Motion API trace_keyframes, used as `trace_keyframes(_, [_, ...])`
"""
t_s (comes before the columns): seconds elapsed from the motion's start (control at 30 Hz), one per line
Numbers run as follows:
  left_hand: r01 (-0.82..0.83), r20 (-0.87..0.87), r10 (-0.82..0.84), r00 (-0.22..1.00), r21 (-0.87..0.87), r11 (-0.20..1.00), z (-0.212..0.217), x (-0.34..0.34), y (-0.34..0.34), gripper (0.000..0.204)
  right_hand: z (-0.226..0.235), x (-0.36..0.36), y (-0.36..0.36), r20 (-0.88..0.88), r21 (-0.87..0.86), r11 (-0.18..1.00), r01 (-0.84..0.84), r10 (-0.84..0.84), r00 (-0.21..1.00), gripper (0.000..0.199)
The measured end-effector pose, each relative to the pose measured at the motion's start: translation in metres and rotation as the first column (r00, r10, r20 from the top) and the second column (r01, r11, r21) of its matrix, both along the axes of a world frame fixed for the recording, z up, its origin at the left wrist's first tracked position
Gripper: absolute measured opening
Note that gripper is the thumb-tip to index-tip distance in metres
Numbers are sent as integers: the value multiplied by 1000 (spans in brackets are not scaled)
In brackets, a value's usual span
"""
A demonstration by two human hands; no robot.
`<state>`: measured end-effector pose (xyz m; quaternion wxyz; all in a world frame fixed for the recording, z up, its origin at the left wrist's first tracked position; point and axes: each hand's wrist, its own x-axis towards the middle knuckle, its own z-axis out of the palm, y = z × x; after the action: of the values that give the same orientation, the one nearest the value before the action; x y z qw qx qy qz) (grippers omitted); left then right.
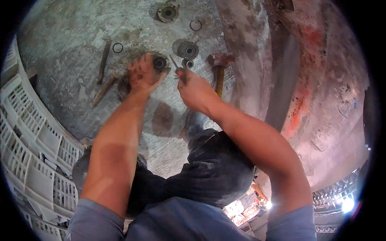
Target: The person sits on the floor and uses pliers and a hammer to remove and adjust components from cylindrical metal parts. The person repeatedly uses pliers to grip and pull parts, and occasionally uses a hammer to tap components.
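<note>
On the grey floor (72, 36), a hammer (220, 66) lies just right of the right hand (196, 90); the left hand (141, 75) — half open, thumb and fingers spread — braces a round metal part (161, 62) ahead, between the hands, while the right is curled around a slim tool (179, 72) (reddish at the grip). The step looks like steadying the part for tool work, so the next move calls for careful tip alignment.
</note>
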<state>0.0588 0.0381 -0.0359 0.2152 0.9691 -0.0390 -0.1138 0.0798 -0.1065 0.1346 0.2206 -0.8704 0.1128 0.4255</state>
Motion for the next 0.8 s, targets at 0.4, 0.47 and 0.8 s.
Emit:
trace_keyframes(0.4, [-8,-190,0,982,-42,999,21,14,3,72,6,4,5,-110,-44,999,15,-20,994,40])
trace_keyframes(0.47, [13,-209,-12,978,2,1000,17,11,2,73,7,1,4,-128,-30,999,41,-44,991,39])
trace_keyframes(0.8, [51,-203,-52,978,-10,999,17,17,4,70,3,-6,9,-55,-40,999,-10,7,998,37])
